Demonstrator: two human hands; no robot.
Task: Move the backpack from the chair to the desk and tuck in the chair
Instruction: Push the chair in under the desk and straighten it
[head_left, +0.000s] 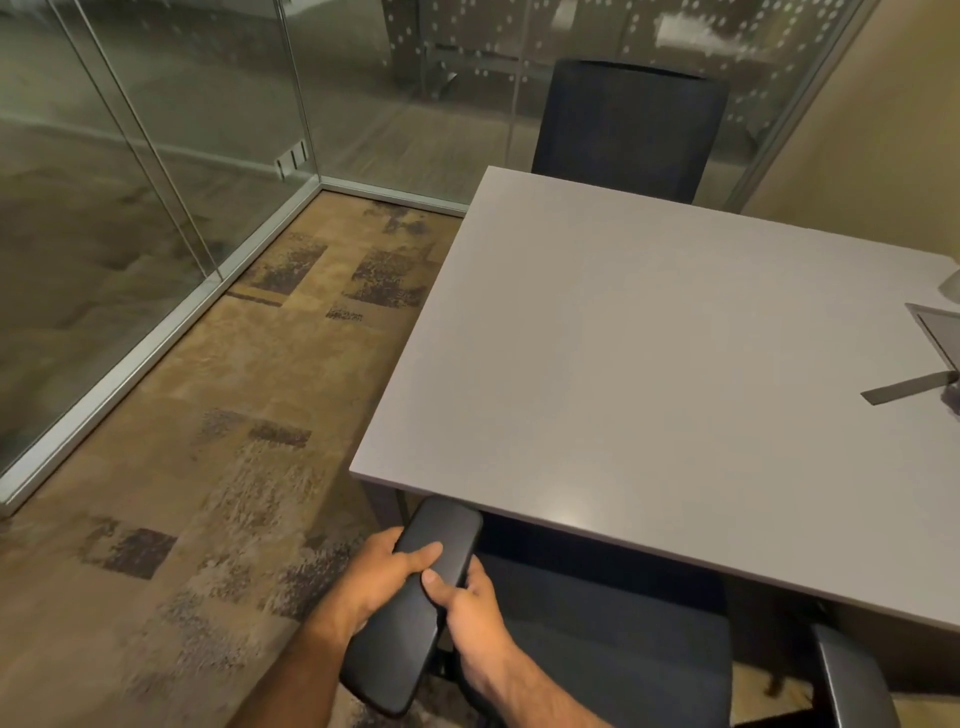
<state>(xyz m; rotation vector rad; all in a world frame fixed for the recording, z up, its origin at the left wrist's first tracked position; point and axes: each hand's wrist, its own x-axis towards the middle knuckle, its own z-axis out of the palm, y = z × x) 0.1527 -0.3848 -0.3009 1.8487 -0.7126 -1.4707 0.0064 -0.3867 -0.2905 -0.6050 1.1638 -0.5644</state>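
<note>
Head view, taken from above the near corner of the desk (649, 374). All positions below are given relative to the desk.

Chair (613, 639): dark seat at the near edge of the desk, with its front part under the desktop. Its left armrest (415, 597) sticks out past the near left corner of the desk, its front tip just below the desk edge. Its right armrest (852, 675) shows at the bottom right, below the near edge.

Left hand (379, 577): on the left armrest from the outer side, fingers (421, 553) curled over the pad and clenched on it. Right hand (467, 613): on the same armrest from the inner side, thumb on top, fingers wrapped beneath, also gripping. The two hands nearly touch across the pad.

Backpack: not identifiable. A grey strap-like strip (906, 387) lies on the desk at its far right edge, leading to something cut off by the frame; cannot tell what it is.

Second chair (628, 130): dark, at the far side of the desk, back upright. Patterned carpet (208, 415) to the left of the desk, with a glass wall (130, 156) beyond.
</note>
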